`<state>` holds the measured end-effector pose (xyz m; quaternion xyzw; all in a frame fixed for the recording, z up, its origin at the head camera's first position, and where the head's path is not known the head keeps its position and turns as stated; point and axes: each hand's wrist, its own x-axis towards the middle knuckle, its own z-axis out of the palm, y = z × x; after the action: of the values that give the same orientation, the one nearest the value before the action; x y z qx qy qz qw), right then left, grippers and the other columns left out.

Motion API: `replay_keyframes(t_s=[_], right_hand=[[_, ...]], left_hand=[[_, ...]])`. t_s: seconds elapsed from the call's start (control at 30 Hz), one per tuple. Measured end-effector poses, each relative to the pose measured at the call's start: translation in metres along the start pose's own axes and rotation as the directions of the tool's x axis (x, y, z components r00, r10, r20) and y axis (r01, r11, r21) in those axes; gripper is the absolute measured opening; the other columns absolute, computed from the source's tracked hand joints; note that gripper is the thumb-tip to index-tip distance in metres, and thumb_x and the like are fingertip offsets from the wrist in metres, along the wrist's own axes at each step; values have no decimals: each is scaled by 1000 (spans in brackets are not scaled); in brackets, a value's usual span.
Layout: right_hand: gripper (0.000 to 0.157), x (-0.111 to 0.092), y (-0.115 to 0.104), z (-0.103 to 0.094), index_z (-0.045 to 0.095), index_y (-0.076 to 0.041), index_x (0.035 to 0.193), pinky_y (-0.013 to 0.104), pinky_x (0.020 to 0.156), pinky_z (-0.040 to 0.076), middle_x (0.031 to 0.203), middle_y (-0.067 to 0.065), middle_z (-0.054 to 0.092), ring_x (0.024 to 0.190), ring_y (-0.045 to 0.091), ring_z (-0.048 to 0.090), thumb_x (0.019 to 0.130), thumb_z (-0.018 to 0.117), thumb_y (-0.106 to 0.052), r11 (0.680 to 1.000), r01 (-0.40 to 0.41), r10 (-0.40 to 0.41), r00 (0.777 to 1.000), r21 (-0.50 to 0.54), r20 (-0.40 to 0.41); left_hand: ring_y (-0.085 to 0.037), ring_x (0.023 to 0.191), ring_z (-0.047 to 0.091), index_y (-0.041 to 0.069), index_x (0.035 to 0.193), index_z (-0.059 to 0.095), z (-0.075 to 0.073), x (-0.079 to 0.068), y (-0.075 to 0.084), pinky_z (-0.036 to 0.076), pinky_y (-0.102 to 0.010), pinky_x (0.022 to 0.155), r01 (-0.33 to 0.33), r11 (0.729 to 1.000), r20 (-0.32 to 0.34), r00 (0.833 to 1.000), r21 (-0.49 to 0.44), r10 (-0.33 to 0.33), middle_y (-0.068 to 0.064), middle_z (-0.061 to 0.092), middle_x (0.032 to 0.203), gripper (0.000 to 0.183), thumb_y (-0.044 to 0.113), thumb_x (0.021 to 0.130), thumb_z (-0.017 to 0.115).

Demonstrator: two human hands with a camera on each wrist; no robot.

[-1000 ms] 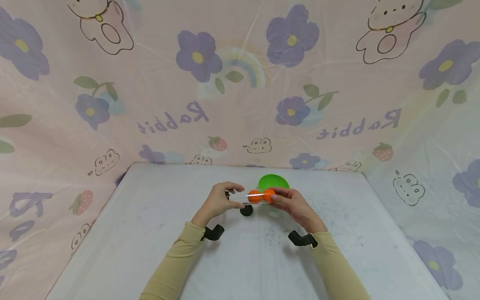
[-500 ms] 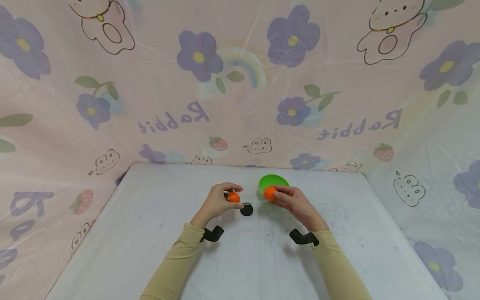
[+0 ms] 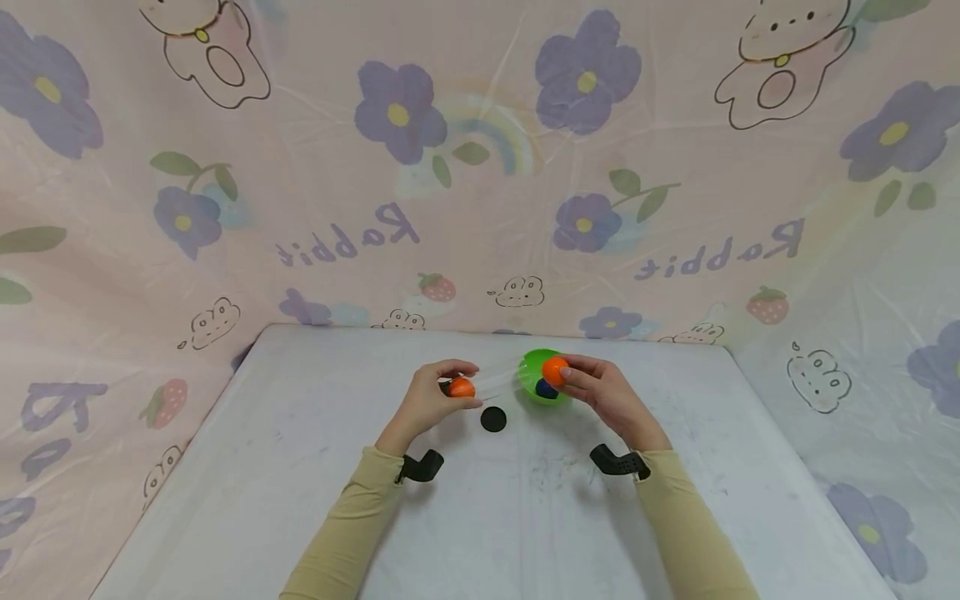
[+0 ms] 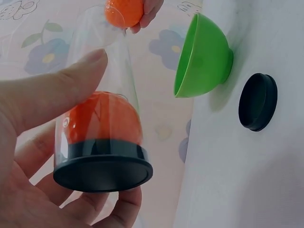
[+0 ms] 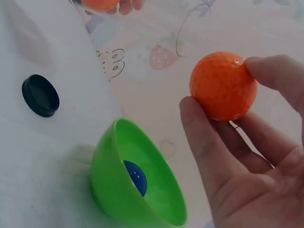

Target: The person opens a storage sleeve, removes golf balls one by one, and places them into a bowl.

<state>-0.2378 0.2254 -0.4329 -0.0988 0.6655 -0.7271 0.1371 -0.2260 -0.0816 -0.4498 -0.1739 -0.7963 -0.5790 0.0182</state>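
My left hand (image 3: pixel 423 404) grips a clear tube (image 4: pixel 118 71) between thumb and fingers. At the tube's near end sits a black end cap (image 4: pixel 103 172), with an orange golf ball (image 4: pixel 102 118) lying against it inside. Just beyond the tube's uncapped far mouth, my right hand (image 3: pixel 615 404) pinches a second orange golf ball (image 5: pixel 223 85) with thumb and fingertips. That ball is outside the tube, above the green bowl (image 5: pixel 105 175). A dark blue ball (image 5: pixel 136 178) lies in the bowl.
A loose black cap (image 3: pixel 493 419) lies on the white table (image 3: pixel 225 467), in front of the bowl and between the hands. Patterned cloth (image 3: pixel 480 208) hangs behind the table and along both sides. Black wrist mounts (image 3: pixel 423 467) sit at both cuffs.
One orange ball has slid left along the tube to its capped end. My right hand has drawn the other ball right and up, away from the tube, uncovering the blue ball.
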Motion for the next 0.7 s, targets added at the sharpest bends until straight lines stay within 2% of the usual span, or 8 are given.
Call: replay_keyframes(t_s=[0.17, 0.4, 0.6, 0.7], right_hand=[[50, 3, 0, -6, 49, 7, 133, 34, 92, 48, 122, 14, 59, 107, 22, 62, 92, 65, -18, 1000, -12, 11, 1000, -25, -20], [50, 7, 5, -13, 50, 4, 133, 31, 91, 48, 124, 15, 58, 107, 22, 61, 92, 65, -20, 997, -24, 22, 999, -68, -25], [53, 10, 10, -15, 51, 0, 134, 27, 89, 49, 124, 13, 58, 106, 20, 59, 89, 69, -22, 988, -24, 19, 999, -151, -38], [52, 13, 13, -15, 53, -2, 133, 26, 88, 49, 123, 13, 59, 105, 19, 59, 88, 72, -22, 980, -23, 13, 998, -195, -57]], left_hand=[[-20, 97, 57, 15, 110, 70, -1, -1, 0, 51, -33, 83, 9, 1000, 1, 1000, 7, -9, -7, 65, 113, 47, 12, 68, 88], [-20, 99, 56, 16, 110, 70, -2, -1, 0, 50, -33, 84, 24, 1000, 10, 1000, -2, -24, -8, 65, 116, 47, 11, 67, 88], [-20, 98, 55, 16, 110, 70, -3, -2, 0, 50, -35, 84, 12, 1000, 17, 1000, 7, -12, -10, 64, 116, 46, 12, 68, 88], [-20, 97, 55, 16, 109, 70, -3, -2, 0, 50, -35, 83, 12, 1000, 17, 1000, 9, -12, -6, 65, 115, 45, 13, 68, 88]])
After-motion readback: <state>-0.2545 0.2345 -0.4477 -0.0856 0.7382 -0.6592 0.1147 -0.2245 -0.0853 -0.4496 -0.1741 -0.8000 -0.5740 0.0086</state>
